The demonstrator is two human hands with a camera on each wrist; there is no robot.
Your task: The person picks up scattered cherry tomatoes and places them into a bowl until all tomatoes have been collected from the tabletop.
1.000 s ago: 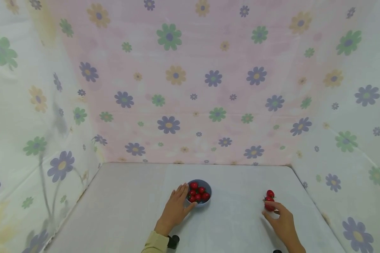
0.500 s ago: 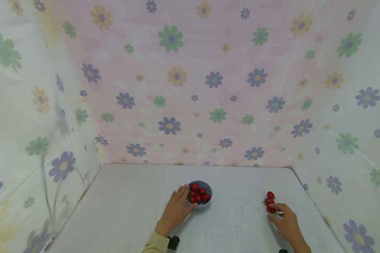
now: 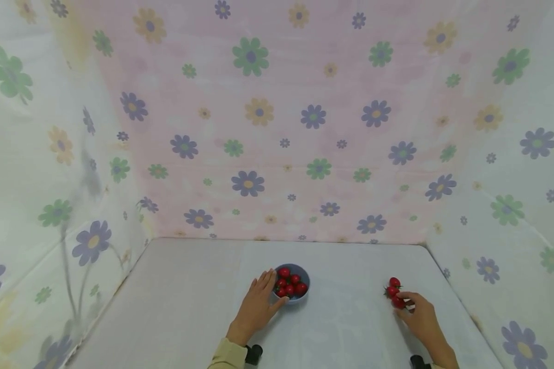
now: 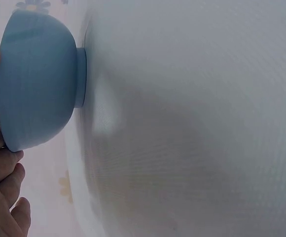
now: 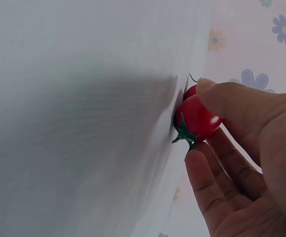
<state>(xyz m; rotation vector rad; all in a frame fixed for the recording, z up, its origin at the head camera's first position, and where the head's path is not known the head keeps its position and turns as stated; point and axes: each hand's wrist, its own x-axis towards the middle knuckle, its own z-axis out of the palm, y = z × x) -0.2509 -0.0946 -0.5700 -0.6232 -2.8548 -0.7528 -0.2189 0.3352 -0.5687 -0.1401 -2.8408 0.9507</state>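
A small blue bowl [image 3: 308, 283] with several red cherry tomatoes [image 3: 289, 290] inside stands on the white table. My left hand [image 3: 255, 309] holds the bowl at its left and near sides, thumb and fingers apart along the rim; the left wrist view shows the bowl's outer wall [image 4: 37, 81]. Over on the right, three cherry tomatoes lie close together in a row. The nearest cherry tomato [image 3: 398, 303] is pinched between the thumb and fingers of my right hand [image 3: 421, 316]. In the right wrist view this tomato [image 5: 198, 117] has a green calyx and partly hides another behind it.
The two other cherry tomatoes, the far one [image 3: 394, 282] and the middle one [image 3: 391, 291], sit just beyond my right hand. Flower-printed cloth [image 3: 295, 154] walls the table [image 3: 194, 297] at the back and both sides.
My right hand has shifted slightly right and its fingers have closed on the nearest cherry tomato. The left hand and the bowl keep their place.
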